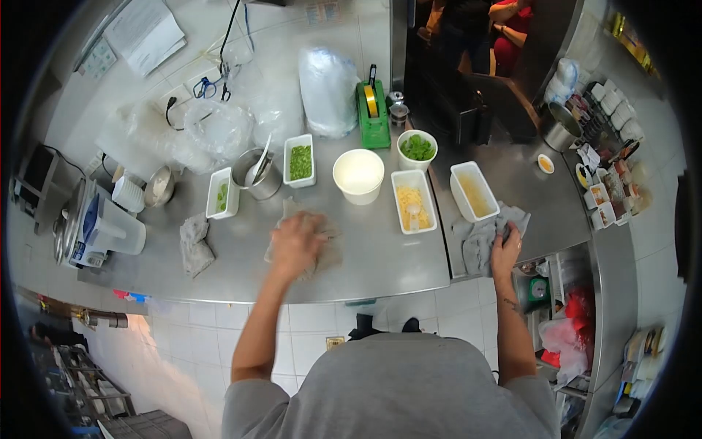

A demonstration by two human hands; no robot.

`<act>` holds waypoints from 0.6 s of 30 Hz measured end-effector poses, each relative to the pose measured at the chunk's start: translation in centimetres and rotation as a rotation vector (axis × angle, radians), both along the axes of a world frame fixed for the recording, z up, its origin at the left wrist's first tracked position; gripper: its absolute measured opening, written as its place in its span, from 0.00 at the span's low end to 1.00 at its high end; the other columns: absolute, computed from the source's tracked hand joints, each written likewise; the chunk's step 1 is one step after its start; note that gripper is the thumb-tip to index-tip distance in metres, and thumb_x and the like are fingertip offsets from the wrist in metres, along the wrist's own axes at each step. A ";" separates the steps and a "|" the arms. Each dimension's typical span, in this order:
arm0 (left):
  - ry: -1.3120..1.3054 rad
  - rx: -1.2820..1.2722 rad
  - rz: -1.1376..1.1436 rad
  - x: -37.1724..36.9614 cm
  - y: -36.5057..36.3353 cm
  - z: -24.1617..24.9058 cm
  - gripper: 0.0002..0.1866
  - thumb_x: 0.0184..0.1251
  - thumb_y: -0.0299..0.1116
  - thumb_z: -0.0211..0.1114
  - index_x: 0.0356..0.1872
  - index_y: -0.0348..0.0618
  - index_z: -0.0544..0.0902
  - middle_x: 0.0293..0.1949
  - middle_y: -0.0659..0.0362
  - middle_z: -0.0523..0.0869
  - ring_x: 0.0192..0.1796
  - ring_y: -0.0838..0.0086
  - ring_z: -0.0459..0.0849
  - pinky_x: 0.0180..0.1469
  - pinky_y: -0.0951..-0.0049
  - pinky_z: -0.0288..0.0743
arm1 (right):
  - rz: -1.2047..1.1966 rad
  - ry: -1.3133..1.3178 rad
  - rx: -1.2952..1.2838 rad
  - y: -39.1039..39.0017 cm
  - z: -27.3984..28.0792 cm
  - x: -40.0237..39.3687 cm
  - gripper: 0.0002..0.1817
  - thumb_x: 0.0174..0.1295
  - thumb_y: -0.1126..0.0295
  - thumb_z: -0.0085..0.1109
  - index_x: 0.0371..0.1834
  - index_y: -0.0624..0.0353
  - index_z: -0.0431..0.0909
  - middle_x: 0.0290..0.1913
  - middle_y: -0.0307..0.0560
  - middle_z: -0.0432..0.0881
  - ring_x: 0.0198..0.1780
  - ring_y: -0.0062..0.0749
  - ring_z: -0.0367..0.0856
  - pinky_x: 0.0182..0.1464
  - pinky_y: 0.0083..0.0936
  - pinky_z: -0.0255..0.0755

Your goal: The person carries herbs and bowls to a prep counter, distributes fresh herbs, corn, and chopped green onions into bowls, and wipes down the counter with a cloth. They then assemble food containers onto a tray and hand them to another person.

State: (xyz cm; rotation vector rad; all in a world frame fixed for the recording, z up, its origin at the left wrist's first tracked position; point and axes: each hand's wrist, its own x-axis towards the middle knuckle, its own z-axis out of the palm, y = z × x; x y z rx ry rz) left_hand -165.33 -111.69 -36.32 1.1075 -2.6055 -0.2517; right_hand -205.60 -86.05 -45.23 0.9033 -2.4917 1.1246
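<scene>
My left hand [298, 245] is over a damp-looking greyish-beige cloth [329, 257] spread on the steel counter; both are blurred by motion, and the fingers press on the cloth. At the right, my right hand [506, 250] has its fingers curled round a bunched grey cloth [479, 245]. Just behind that cloth is a white rectangular tub [472, 192] with a yellowish residue inside. Another white tub with shredded yellow food [413, 205] and a scoop in it stands between my hands. A round white tub [358, 177] is beyond my left hand.
A third folded cloth [196, 245] lies at the left. Along the back stand a steel pot with utensils [257, 179], tubs of chopped greens [300, 162], a tub of leafy greens [417, 148] and a green tape dispenser [374, 117]. The counter's front edge [351, 298] runs before me.
</scene>
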 end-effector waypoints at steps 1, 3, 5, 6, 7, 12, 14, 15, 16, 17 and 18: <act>-0.044 -0.021 0.012 -2.2 1.3 -1.8 0.25 0.63 0.46 0.60 0.61 0.50 0.74 0.63 0.51 0.71 0.64 0.56 0.69 0.59 0.50 0.62 | -0.014 0.014 0.097 -0.4 0.0 0.0 0.23 0.60 0.68 0.54 0.59 0.64 0.68 0.57 0.57 0.71 0.61 0.53 0.67 0.64 0.42 0.58; -0.076 -0.070 0.061 -3.2 1.5 -6.0 0.29 0.65 0.49 0.57 0.66 0.52 0.70 0.68 0.51 0.66 0.68 0.56 0.63 0.60 0.46 0.59 | -0.045 0.089 0.261 -1.2 -0.3 -0.2 0.27 0.60 0.64 0.53 0.62 0.64 0.66 0.60 0.57 0.71 0.64 0.53 0.65 0.66 0.44 0.56; -0.046 -0.115 0.121 -3.4 1.2 -8.4 0.30 0.66 0.50 0.55 0.68 0.54 0.67 0.70 0.51 0.63 0.70 0.55 0.61 0.59 0.43 0.60 | -0.094 0.210 0.406 -0.7 -1.0 -1.1 0.30 0.61 0.60 0.51 0.65 0.62 0.64 0.63 0.58 0.69 0.67 0.52 0.62 0.68 0.47 0.53; -0.087 -0.131 0.184 -2.8 1.0 -8.5 0.30 0.67 0.49 0.55 0.68 0.53 0.67 0.70 0.51 0.63 0.70 0.55 0.61 0.59 0.43 0.59 | -0.109 0.200 0.431 -0.5 -1.1 -1.7 0.31 0.61 0.59 0.50 0.66 0.62 0.63 0.64 0.57 0.68 0.69 0.51 0.61 0.69 0.48 0.52; -0.126 -0.141 0.249 -1.3 0.5 -8.6 0.30 0.67 0.49 0.55 0.68 0.51 0.66 0.70 0.52 0.63 0.70 0.55 0.61 0.60 0.43 0.59 | -0.121 0.191 0.460 -0.3 -1.0 -2.3 0.31 0.62 0.58 0.50 0.67 0.61 0.62 0.66 0.57 0.66 0.70 0.51 0.59 0.69 0.48 0.51; -0.139 -0.135 0.620 9.1 -2.0 -9.0 0.28 0.69 0.46 0.52 0.69 0.52 0.64 0.69 0.55 0.66 0.70 0.58 0.63 0.59 0.43 0.59 | -0.190 0.137 0.537 0.9 -0.8 -6.3 0.30 0.63 0.57 0.45 0.70 0.52 0.61 0.70 0.54 0.62 0.72 0.49 0.57 0.70 0.49 0.50; -0.121 -0.136 0.761 13.9 -1.9 -9.8 0.29 0.68 0.44 0.54 0.69 0.54 0.63 0.67 0.58 0.69 0.67 0.57 0.66 0.59 0.43 0.61 | -0.209 0.128 0.621 1.7 -0.5 -7.9 0.29 0.64 0.58 0.44 0.71 0.47 0.61 0.71 0.53 0.62 0.72 0.49 0.57 0.69 0.50 0.51; -0.126 -0.163 0.822 15.6 -1.4 -9.7 0.28 0.67 0.41 0.55 0.68 0.51 0.65 0.62 0.55 0.72 0.63 0.57 0.68 0.57 0.46 0.63 | -0.234 0.125 0.640 2.0 -0.8 -8.7 0.29 0.64 0.59 0.43 0.71 0.42 0.62 0.70 0.53 0.62 0.72 0.48 0.57 0.69 0.51 0.51; -0.132 -0.190 0.884 17.3 -0.8 -9.4 0.27 0.66 0.38 0.56 0.66 0.48 0.67 0.58 0.53 0.75 0.60 0.56 0.71 0.55 0.50 0.66 | -0.245 0.142 0.618 2.2 -1.1 -9.2 0.28 0.63 0.60 0.44 0.70 0.43 0.63 0.70 0.53 0.63 0.71 0.48 0.58 0.68 0.50 0.52; -0.140 -0.237 0.880 19.7 -0.6 -9.9 0.26 0.65 0.35 0.57 0.64 0.46 0.68 0.55 0.51 0.75 0.58 0.55 0.72 0.54 0.51 0.66 | -0.256 0.159 0.596 2.3 -1.3 -9.6 0.28 0.63 0.60 0.44 0.69 0.45 0.64 0.69 0.53 0.63 0.71 0.48 0.59 0.68 0.50 0.54; -0.147 -0.283 0.875 22.2 -0.7 -10.7 0.25 0.63 0.32 0.57 0.63 0.44 0.69 0.53 0.50 0.75 0.55 0.54 0.72 0.53 0.52 0.67 | -0.269 0.175 0.573 2.3 -1.5 -9.7 0.28 0.63 0.60 0.45 0.69 0.46 0.65 0.69 0.52 0.64 0.70 0.48 0.60 0.67 0.50 0.55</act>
